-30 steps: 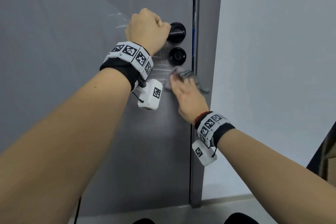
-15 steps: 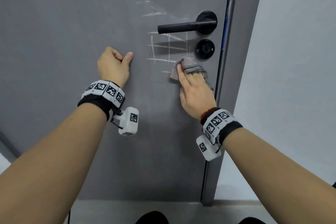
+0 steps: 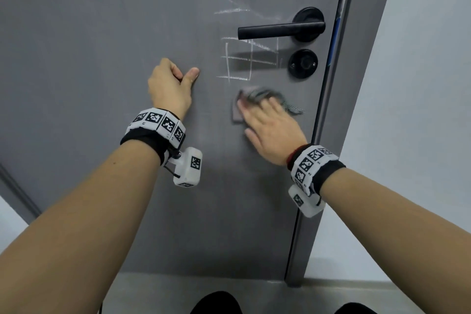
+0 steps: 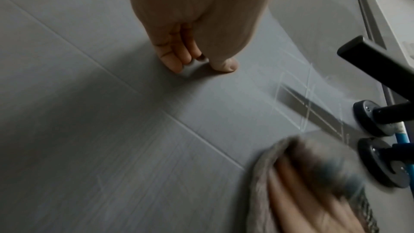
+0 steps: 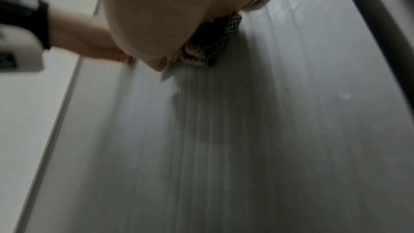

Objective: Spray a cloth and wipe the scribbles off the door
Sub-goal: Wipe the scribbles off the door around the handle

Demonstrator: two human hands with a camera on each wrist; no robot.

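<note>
White scribbles (image 3: 248,60) cross the grey door (image 3: 102,58) just left of and under the black lever handle (image 3: 280,29); in the left wrist view the scribbles (image 4: 309,98) show beside the handle (image 4: 376,63). Below them my right hand (image 3: 265,115) presses a grey checked cloth (image 3: 238,115) flat against the door, fingers stretched over it. The motion blurs cloth (image 4: 262,174) and right hand (image 4: 302,192). The right wrist view shows the cloth (image 5: 212,47) bunched under the palm. My left hand (image 3: 183,76) is curled, empty, knuckles and thumb resting on the door left of the scribbles.
A round black lock knob (image 3: 303,64) sits under the handle, right of the scribbles. The door's edge and frame (image 3: 328,109) run down the right, with a pale wall (image 3: 420,84) beyond. The floor (image 3: 178,288) and my shoe tips lie below.
My left hand let go of the lever handle and dropped to rest as a fist on the door. My right hand slid the cloth slightly down and left below the scribbles.
</note>
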